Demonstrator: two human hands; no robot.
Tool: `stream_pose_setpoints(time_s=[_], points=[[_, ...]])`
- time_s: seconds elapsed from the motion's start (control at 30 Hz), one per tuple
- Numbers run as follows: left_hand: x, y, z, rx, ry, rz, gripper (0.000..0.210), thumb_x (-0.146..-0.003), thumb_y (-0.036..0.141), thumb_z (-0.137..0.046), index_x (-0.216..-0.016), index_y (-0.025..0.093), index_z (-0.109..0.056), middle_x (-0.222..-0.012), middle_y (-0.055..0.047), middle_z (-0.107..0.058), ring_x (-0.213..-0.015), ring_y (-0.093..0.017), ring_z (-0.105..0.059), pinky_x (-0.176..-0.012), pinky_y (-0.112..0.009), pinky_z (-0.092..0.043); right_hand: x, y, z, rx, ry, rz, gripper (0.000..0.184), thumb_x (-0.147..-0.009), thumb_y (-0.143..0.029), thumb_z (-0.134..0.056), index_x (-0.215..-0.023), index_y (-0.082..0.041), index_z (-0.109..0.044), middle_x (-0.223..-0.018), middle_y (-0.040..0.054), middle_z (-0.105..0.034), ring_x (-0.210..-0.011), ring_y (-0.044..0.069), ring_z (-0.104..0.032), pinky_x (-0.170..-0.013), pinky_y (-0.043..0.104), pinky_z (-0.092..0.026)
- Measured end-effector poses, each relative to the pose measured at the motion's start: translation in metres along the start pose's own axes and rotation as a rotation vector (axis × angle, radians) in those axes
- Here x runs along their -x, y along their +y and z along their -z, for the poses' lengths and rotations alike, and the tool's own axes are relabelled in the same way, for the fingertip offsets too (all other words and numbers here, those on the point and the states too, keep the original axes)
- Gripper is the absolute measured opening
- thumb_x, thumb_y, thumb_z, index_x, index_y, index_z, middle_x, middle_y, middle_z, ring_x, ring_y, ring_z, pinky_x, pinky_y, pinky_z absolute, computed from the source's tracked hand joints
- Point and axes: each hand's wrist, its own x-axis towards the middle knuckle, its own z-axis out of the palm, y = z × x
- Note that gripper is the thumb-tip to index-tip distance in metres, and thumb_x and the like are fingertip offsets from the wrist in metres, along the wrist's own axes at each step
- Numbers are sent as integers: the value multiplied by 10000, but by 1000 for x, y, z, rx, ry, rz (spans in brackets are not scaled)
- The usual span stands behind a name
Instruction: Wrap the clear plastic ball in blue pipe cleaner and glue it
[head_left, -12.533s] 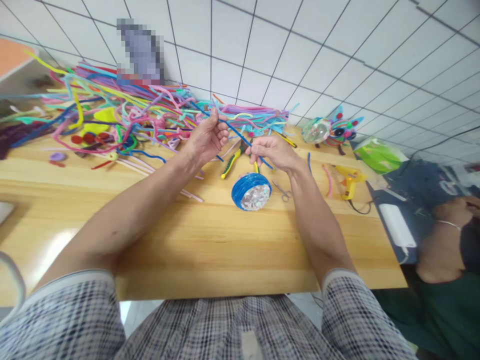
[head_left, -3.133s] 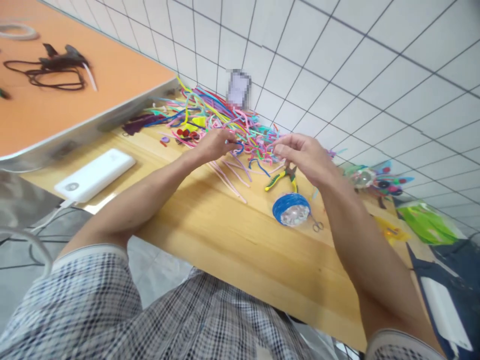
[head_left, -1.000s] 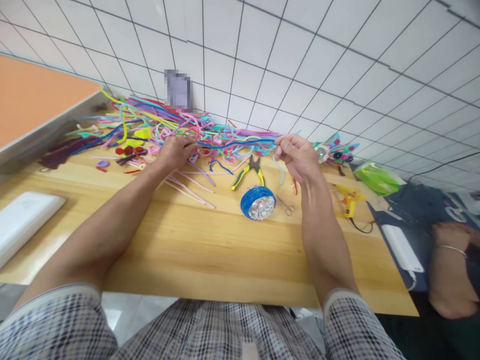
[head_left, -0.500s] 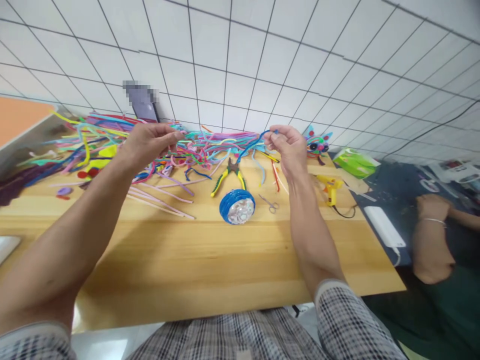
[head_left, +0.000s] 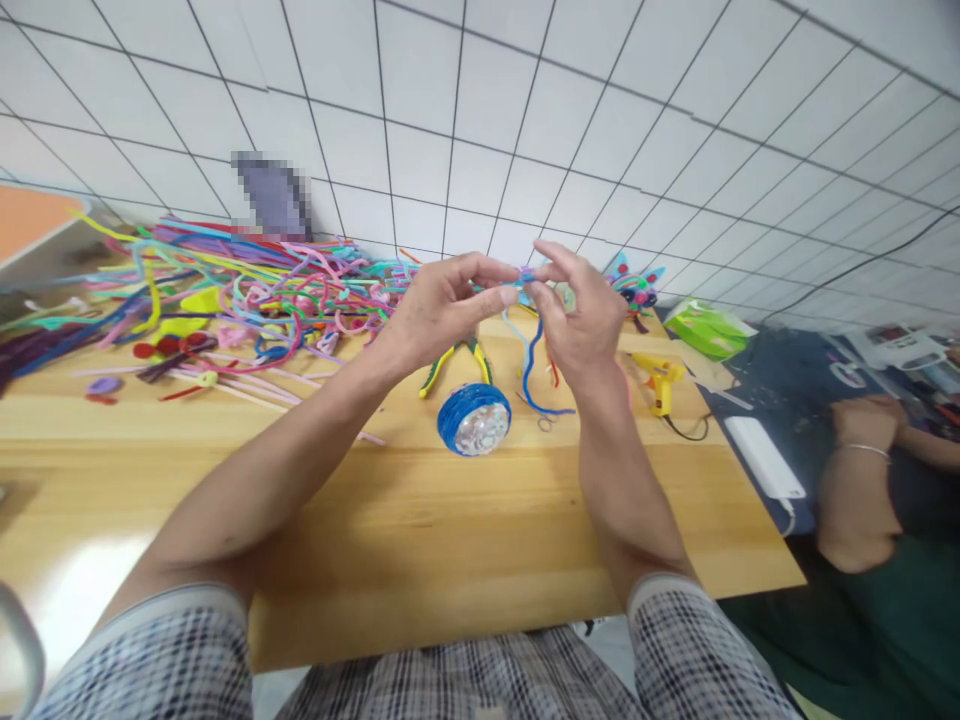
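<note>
A blue pipe cleaner (head_left: pixel 530 360) hangs in a curve below my right hand (head_left: pixel 581 310), its lower end near the small scissors (head_left: pixel 546 424). My left hand (head_left: pixel 450 305) pinches the pipe cleaner's upper part, fingertips almost touching those of my right hand, which pinches it too. Below the hands, a round form wrapped in blue (head_left: pixel 474 418) with a shiny, clear-looking face rests on the wooden table (head_left: pixel 420 520). Yellow-and-green pliers (head_left: pixel 482 362) lie behind it, their jaws hidden by my left hand.
A heap of coloured pipe cleaners (head_left: pixel 247 270) covers the table's back left. Toward the right are a yellow glue gun (head_left: pixel 661 378), a colourful figure (head_left: pixel 634 285), a green packet (head_left: pixel 709 328) and a white power strip (head_left: pixel 765 458). Another person's arm (head_left: pixel 859 490) rests at far right.
My left hand has moved right to meet my right hand and now pinches the blue pipe cleaner. The pipe cleaner's free end has swung from the left to hang down toward the scissors.
</note>
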Motion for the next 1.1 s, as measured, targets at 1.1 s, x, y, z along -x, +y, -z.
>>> stream_pose_setpoints(time_s=[1.1], points=[[-2, -62, -10, 283, 128, 107, 490, -774, 648, -993, -923, 223, -800, -683, 27, -683, -503, -89, -537, -487, -234, -411, -1, 0, -25, -349, -216, -446, 351, -1020, -549, -734, -879, -229, -698, -796, -6, -664, -774, 170, -593, -750, 327, -511]])
